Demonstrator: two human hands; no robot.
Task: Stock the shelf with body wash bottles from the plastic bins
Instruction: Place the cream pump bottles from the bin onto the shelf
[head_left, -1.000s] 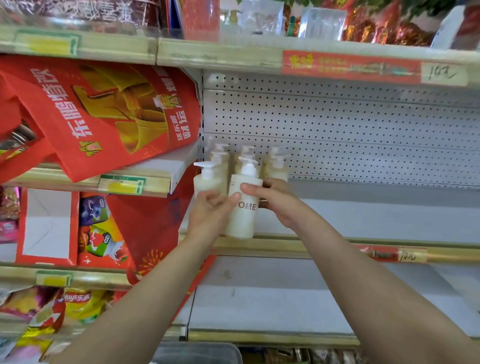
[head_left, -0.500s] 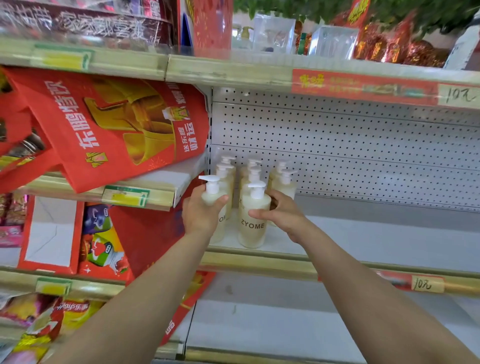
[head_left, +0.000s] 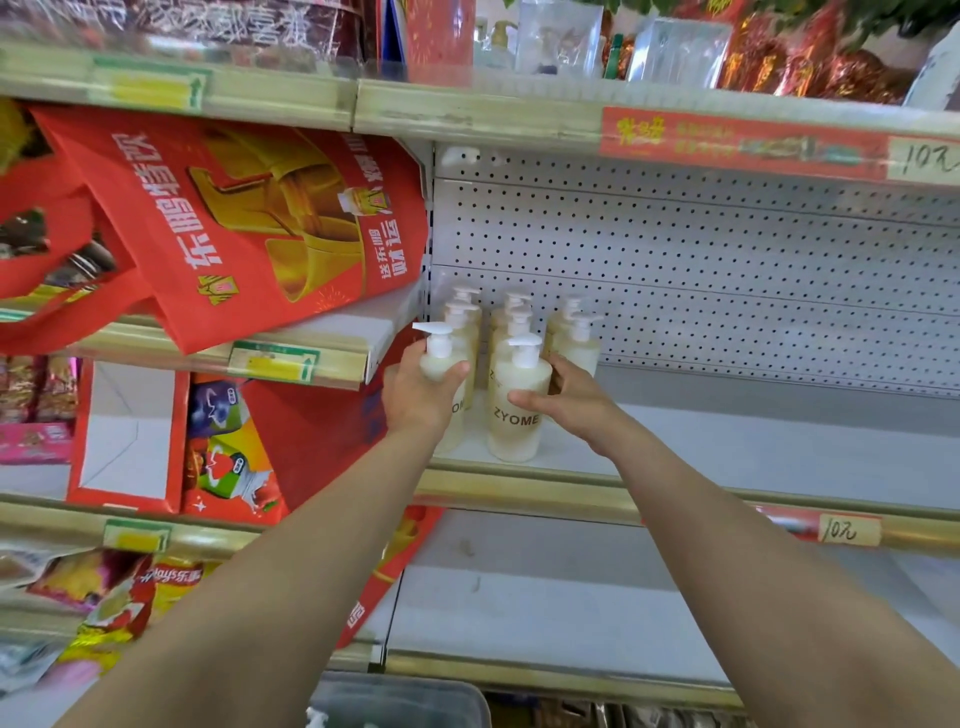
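Seen from the head camera, both bare forearms reach up and forward from the near edge to the left end of the white shelf (head_left: 727, 467). The left hand (head_left: 415, 395) is wrapped round the front-left bottle (head_left: 441, 364), its thumb lying across the shoulder just below the pump. The right hand (head_left: 566, 402) grips the ZYOME bottle (head_left: 517, 415) from the right, with the thumb across the front above the lettering and the fingers curled behind. Both bottles stand upright at the shelf's near edge, side by side. More pump bottles (head_left: 514, 317) stand in rows behind them, against the pegboard (head_left: 727, 260). A red bag (head_left: 249, 223) hangs to the left. A plastic bin (head_left: 400, 701) shows at the bottom edge.
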